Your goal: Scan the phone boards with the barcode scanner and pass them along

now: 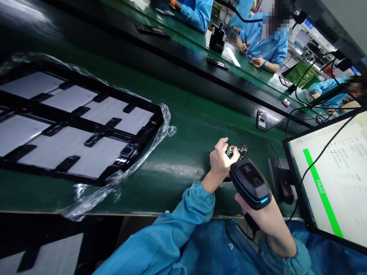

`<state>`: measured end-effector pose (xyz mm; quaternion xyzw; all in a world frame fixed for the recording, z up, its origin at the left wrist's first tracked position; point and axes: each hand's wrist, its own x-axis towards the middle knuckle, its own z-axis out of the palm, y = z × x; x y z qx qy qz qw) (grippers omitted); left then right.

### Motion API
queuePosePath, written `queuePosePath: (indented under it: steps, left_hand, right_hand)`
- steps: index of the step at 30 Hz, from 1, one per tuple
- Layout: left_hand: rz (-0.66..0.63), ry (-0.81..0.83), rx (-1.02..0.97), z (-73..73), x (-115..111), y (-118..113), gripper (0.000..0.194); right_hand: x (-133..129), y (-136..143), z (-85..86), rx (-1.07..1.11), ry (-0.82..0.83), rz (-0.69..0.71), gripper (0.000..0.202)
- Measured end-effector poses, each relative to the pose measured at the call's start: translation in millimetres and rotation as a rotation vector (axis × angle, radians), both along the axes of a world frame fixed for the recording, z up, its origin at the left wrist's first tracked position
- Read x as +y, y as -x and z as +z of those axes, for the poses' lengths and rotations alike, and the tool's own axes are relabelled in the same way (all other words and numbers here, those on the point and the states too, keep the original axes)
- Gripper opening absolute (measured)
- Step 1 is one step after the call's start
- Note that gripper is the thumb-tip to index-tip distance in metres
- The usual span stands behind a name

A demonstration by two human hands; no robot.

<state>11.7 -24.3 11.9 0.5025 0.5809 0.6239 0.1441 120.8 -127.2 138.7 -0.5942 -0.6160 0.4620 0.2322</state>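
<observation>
Over the counter, the scanner gripped in your right hand could, if swung carelessly, knock the opened device pinched in your left hand; too hard a pinch could also damage it; the device, on or just above the counter, looks thin and black, its green circuitry exposed.

Black scanner, lit blue, beside dark device, green circuitry exposed

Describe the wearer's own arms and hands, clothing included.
The left sleeve and right sleeve are blue, loose and wrinkled, with gathered ends. The left one reaches near the wrist; the right one ends higher, leaving more forearm uncovered. The left hand wears no glove; the right hand, partly hidden, shows none either.
</observation>
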Motion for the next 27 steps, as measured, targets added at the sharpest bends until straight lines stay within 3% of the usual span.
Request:
queuePosePath:
  steps: [9, 12, 14, 16, 17, 19, 22, 24, 26, 27]
  left_hand:
    - [-0.057, 0.172, -0.028, 6.6, 4, 6, 0.050]
    - [-0.342, 0.299, -0.135, 2.7, 8, 23, 0.058]
    - [-0.620, 0.331, -0.180, -5.5, 10, 36, 0.082]
    - [-0.759, 0.338, -0.128, -14.9, 10, 44, 0.103]
    - [-0.756, 0.347, -0.068, -18.4, 9, 43, 0.106]
    - [-0.663, 0.388, 0.074, -20.7, 6, 34, 0.093]
    - [-0.459, 0.461, 0.311, -17.3, 11, 7, 0.053]
    - [-0.376, 0.435, 0.459, -16.2, 25, 4, 0.041]
    - [-0.324, 0.348, 0.532, -12.3, 37, 34, 0.036]
    - [-0.273, 0.310, 0.543, -7.2, 39, 63, 0.032]
  right_hand:
    - [-5, -7, 1.0, 0.088, 0.033, -0.049, 0.027]
    - [14, -23, -27.7, 0.173, -0.011, -0.174, 0.025]
    - [30, -33, -57.9, 0.259, -0.021, -0.339, 0.036]
    - [42, -40, -86.1, 0.447, 0.084, -0.400, 0.044]
    - [44, -44, -96.4, 0.536, 0.146, -0.387, 0.046]
    - [43, -52, -106.9, 0.599, 0.220, -0.313, 0.047]
    - [48, -70, -109.0, 0.415, 0.185, -0.222, 0.046]
    - [69, -74, -113.7, 0.393, 0.149, -0.192, 0.044]
    - [95, -64, -122.6, 0.554, 0.221, -0.096, 0.039]
    - [107, -55, -127.2, 0.654, 0.255, -0.059, 0.037]
